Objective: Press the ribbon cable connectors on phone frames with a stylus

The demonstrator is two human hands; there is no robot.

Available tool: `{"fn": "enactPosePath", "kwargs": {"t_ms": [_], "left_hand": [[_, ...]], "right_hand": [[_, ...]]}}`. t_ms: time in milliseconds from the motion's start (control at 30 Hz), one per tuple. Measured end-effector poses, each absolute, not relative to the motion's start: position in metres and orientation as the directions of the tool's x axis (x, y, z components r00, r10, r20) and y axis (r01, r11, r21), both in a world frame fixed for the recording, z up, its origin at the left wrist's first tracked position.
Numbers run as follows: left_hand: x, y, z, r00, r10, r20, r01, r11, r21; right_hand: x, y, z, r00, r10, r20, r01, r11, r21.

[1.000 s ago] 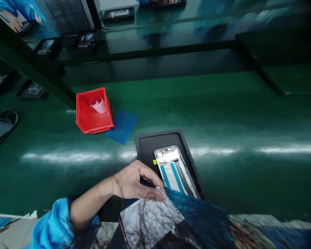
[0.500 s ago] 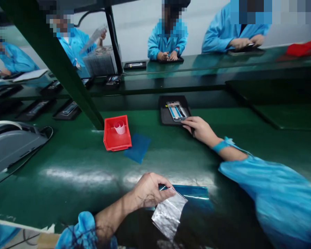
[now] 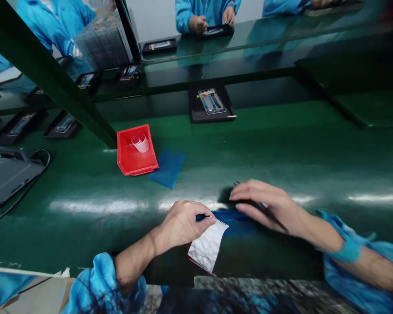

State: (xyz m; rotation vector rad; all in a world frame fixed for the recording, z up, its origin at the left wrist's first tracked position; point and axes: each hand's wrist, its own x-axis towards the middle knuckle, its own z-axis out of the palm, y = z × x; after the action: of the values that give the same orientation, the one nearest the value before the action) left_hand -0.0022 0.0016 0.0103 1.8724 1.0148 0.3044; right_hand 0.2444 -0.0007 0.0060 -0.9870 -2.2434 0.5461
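Observation:
Between the thumb and fingers of my left hand point(image 3: 183, 224) is a silvery-white sheet point(image 3: 208, 246) with a row of small dark marks along its top edge. It hangs over the near part of the bench. My right hand point(image 3: 268, 205) is to the right of it, with thin black tweezers point(image 3: 275, 218) lying in its grip; their tips poke out past the fingers. A strip of blue film point(image 3: 239, 224) lies on the bench between my hands. Farther off, a phone frame point(image 3: 211, 101) rests in a black tray point(image 3: 196, 115).
A red bin point(image 3: 137, 163) holding a clear curled roll point(image 3: 140, 142) stands left of centre, beside a blue sheet point(image 3: 168, 168). A green post point(image 3: 62, 83) slants down behind it. A grey machine point(image 3: 9, 179) sits at the left. Co-workers' hands point(image 3: 199, 24) work across the bench.
My right hand has drawn back from the phone frame towards my left hand, bringing the tweezers along. My left hand still holds the sheet. The view has tilted downward.

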Motion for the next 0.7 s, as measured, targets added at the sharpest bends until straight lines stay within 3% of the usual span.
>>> {"fn": "enactPosePath", "kwargs": {"t_ms": [233, 433, 700], "left_hand": [[-0.004, 0.002, 0.026, 0.685, 0.714, -0.146, 0.443, -0.249, 0.861], [-0.006, 0.006, 0.034, 0.622, 0.774, -0.121, 0.463, -0.239, 0.853], [-0.001, 0.000, 0.024, 0.536, 0.835, -0.124, 0.490, -0.188, 0.851]], "right_hand": [[0.237, -0.025, 0.008, -0.545, 0.802, 0.244, 0.485, 0.539, -0.689], [0.261, -0.016, 0.018, -0.541, 0.828, 0.149, 0.416, 0.418, -0.807], [0.273, -0.011, 0.003, -0.584, 0.791, 0.180, 0.401, 0.475, -0.783]]}}
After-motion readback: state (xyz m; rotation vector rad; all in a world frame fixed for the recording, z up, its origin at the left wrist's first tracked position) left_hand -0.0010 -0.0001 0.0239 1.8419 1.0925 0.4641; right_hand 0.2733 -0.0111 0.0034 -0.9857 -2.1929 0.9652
